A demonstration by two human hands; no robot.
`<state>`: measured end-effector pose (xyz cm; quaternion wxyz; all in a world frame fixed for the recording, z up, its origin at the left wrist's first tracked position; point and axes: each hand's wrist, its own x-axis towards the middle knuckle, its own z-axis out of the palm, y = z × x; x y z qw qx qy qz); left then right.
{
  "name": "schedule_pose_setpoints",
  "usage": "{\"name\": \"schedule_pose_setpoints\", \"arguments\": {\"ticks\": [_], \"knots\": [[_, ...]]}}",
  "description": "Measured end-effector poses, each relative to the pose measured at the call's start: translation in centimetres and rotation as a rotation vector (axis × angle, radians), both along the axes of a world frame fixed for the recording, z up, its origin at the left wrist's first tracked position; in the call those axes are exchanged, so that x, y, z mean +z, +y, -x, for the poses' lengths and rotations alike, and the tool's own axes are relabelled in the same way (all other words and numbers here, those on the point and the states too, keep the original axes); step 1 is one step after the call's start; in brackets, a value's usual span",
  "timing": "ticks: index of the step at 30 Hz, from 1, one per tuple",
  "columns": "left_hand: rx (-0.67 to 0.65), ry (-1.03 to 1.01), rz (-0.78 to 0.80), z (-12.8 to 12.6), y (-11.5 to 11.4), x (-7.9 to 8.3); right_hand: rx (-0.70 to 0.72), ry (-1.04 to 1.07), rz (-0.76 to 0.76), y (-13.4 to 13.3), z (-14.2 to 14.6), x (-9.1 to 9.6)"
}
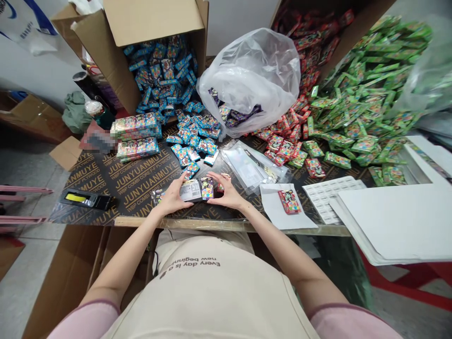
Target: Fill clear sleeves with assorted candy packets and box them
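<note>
Both hands meet at the near edge of the plywood table [141,181]. My left hand [172,197] has its fingers curled round the left end of a small clear packet [192,189] with a white barcode label. My right hand [226,190] pinches the packet's right end, where a colourful small box [206,187] sits inside it. The packet lies low on the table between the two hands.
Blue small boxes [165,75] spill from a cardboard carton at the back. A clear plastic bag [252,77] holds purple ones, with red boxes [286,141] and green boxes [356,99] heaped right. Clear sleeves [250,167], label sheets [326,195], white card [399,216] and a black-yellow tool [86,199] lie nearby.
</note>
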<state>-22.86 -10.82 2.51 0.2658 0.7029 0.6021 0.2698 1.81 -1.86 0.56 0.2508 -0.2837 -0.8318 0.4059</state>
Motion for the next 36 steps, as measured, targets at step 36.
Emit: {"name": "schedule_pose_setpoints", "arguments": {"ticks": [36], "knots": [[-0.031, 0.12, -0.036, -2.0, 0.4, 0.3, -0.089, -0.106, -0.271, -0.3, -3.3, 1.8]]}}
